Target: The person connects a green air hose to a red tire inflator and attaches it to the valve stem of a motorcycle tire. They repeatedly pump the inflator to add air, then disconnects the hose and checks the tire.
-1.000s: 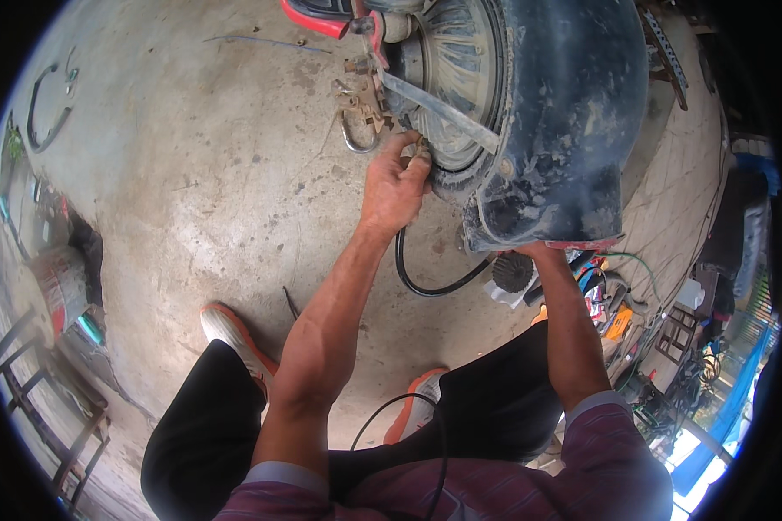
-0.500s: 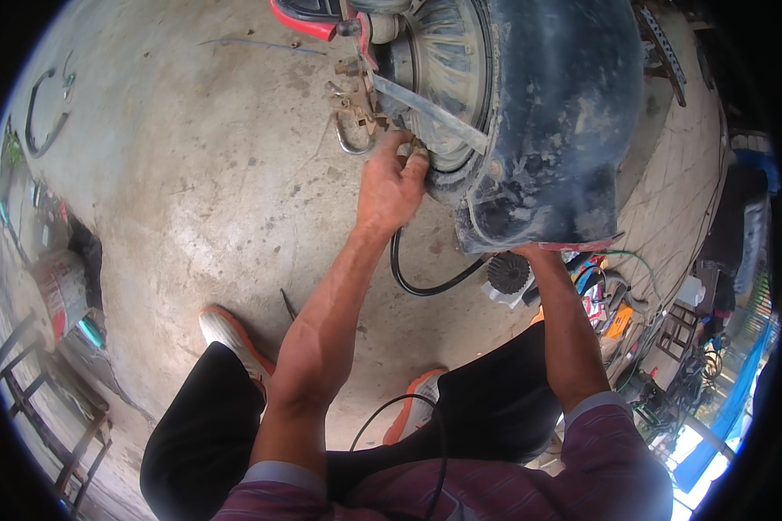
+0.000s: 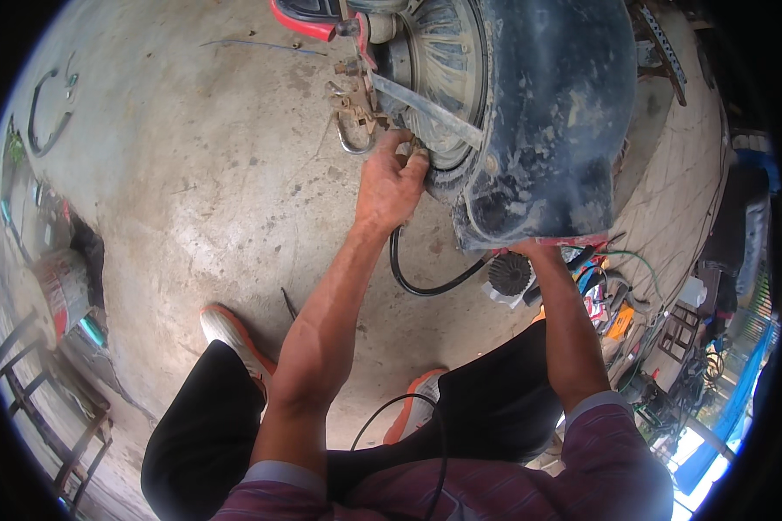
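Note:
A large, dusty black mudguard [image 3: 552, 130] covers much of a wheel [image 3: 447, 61] at the top centre. At the wheel's lower left, my left hand [image 3: 393, 178] is closed, thumb and fingertips pinched on something too small to make out. A flat metal bar [image 3: 430, 108] slants across the wheel just above that hand. My right hand [image 3: 537, 249] reaches under the near end of the mudguard, and its fingers are hidden behind it. Beside my left hand sits a rusty bracket with a curved metal hook [image 3: 352, 143]. A black hose [image 3: 421, 289] loops below the mudguard.
A dark ribbed round part [image 3: 509, 274] lies near my right wrist. Tools and coloured packets, with an orange item [image 3: 619, 321], clutter the right. A red and black part [image 3: 308, 17] stands at the top. At left are a bucket [image 3: 61, 291] and a metal frame [image 3: 35, 404].
The mudguard has shifted slightly to the left and tilted a little, baring more floor along its right side. My right hand has moved slightly with it. My left hand stays nearly in place.

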`<state>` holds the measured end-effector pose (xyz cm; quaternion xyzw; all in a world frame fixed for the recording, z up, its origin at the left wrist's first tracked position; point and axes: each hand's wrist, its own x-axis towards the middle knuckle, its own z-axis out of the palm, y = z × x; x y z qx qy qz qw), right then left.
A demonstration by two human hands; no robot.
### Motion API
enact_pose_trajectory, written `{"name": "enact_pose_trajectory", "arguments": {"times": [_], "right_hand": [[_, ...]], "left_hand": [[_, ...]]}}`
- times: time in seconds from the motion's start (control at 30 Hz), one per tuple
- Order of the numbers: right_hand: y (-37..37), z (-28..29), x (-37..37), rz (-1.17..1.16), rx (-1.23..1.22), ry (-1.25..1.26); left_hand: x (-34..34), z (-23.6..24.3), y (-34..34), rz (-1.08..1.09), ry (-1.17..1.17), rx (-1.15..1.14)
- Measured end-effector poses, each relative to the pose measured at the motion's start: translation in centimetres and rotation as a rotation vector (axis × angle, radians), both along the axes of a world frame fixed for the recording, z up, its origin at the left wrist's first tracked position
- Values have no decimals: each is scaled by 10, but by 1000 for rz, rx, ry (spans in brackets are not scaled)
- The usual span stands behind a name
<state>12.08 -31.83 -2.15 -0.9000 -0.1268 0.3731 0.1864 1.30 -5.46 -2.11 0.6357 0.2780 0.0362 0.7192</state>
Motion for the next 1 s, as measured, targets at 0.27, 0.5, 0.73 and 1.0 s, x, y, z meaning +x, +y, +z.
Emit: {"name": "enact_pose_trajectory", "arguments": {"times": [0.27, 0.5, 0.73, 1.0], "right_hand": [[19, 9, -4, 11, -148, 18], [11, 6, -1, 18, -145, 22], [21, 25, -9, 18, -105, -67], [16, 25, -7, 7, -108, -43]], "left_hand": [[-5, -4, -4, 90, -62, -53], [-36, -4, -21, 216, -21, -435], [-35, -14, -23, 188, -22, -236], [-16, -22, -13, 175, -73, -23]]}}
